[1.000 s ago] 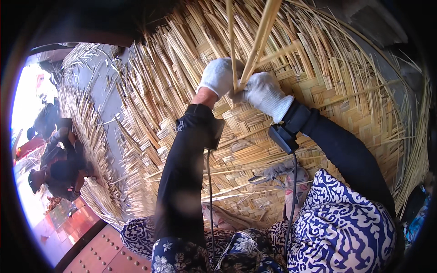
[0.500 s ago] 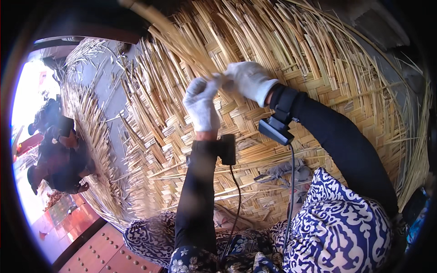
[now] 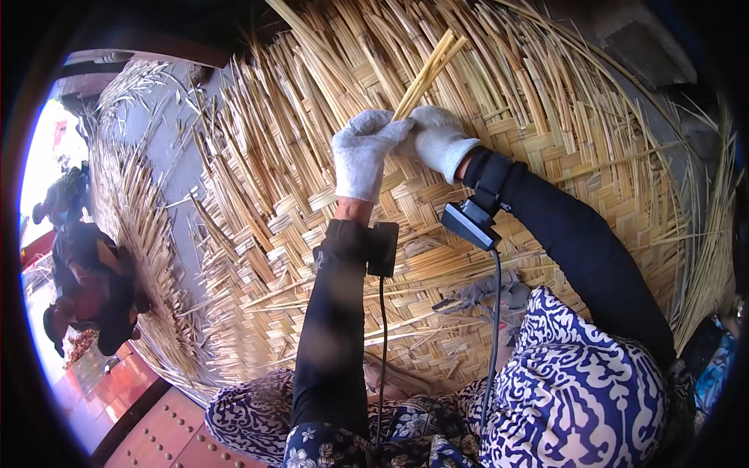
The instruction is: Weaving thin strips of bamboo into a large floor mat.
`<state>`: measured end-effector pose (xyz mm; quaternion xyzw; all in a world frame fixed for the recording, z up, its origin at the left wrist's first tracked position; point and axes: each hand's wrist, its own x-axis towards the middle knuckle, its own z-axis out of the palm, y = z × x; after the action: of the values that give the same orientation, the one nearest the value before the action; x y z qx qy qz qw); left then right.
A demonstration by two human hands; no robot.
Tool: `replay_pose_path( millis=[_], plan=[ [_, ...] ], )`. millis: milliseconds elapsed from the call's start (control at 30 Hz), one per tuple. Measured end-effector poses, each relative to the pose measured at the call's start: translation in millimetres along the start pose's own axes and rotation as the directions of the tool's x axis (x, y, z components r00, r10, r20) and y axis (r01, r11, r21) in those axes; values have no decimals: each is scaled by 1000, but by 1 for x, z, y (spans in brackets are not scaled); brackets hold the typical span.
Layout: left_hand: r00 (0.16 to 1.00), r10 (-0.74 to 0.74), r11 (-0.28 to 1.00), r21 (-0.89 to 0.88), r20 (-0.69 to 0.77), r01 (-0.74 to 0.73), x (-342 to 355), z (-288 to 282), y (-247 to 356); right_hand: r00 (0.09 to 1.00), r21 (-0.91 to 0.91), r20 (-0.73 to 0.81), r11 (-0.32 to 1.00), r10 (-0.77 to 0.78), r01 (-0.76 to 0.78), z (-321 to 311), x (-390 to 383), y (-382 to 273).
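Reed strips: narrow, flat, straw-yellow reed strips (image 3: 429,76), rising from between the hands, above the mat's far half.
Axis: lengthwise away from the wearer, leaning right; free ends point upper right.
Left hand: white-gloved left hand (image 3: 362,156), fingers curled closed, pinching the strips low down.
Right hand: white-gloved right hand (image 3: 438,142), half curled against the left; fingertips hidden, grip cannot be told.
Weave: broad, straw-coloured woven-reed mat (image 3: 546,168), middle interlaced; far-side reeds loose, not yet interlaced.
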<state>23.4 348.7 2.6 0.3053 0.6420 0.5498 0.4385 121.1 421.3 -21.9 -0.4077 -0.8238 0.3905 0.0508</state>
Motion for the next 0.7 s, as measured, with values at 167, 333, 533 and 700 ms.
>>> replay_pose_path(
  millis=[167, 333, 533, 700],
  plan=[
    [1000, -30, 995, -98, -4, 29, 3, 7, 6, 998, -53, 62, 998, -32, 35, -1, 1, 11],
    [999, -38, 996, -78, -10, 37, -1, 5, 6, 998, -233, 30, 970, -59, 64, 4, -7, 10],
    [1000, 12, 996, -88, -28, -15, 2, 5, 0, 994, -269, 101, 963, 34, -5, -1, -9, 0],
    [997, 6, 1000, -22, -83, -8, 3, 12, 3, 998, -279, -31, 959, -58, 47, 6, -12, 3]
  ],
)
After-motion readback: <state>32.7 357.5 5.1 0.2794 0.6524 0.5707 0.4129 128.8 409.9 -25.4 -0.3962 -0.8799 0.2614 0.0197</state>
